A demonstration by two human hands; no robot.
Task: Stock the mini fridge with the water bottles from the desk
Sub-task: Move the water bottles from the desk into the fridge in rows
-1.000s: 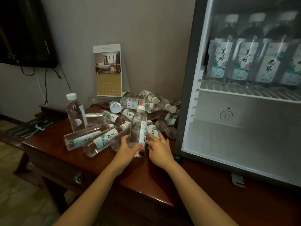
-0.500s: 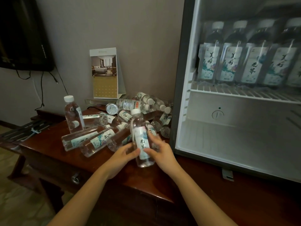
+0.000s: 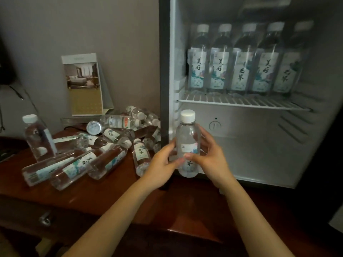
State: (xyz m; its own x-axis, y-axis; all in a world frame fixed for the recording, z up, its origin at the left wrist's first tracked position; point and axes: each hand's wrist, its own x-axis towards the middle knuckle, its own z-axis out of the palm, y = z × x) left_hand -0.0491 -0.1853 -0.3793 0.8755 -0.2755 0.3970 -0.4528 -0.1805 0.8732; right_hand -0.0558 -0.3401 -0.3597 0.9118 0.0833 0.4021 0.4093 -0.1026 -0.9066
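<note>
Fingers [image 3: 203,135] of both your hands curl round one water bottle [image 3: 187,138]: left hand [image 3: 161,164] on its left side, right hand [image 3: 213,160] wrapping behind, both thumbs across the label. You hold it upright, white cap on top, in front of the lower left corner of the open mini fridge [image 3: 250,138]. Left of it, on the desk [image 3: 111,197], a heap of bottles [image 3: 104,160] lies sideways, with one standing bottle [image 3: 39,140] at the far left. Up on the wire shelf [image 3: 241,103], five bottles [image 3: 241,69] stand in a row. Back by the wall, a calendar card [image 3: 83,84] stands.
</note>
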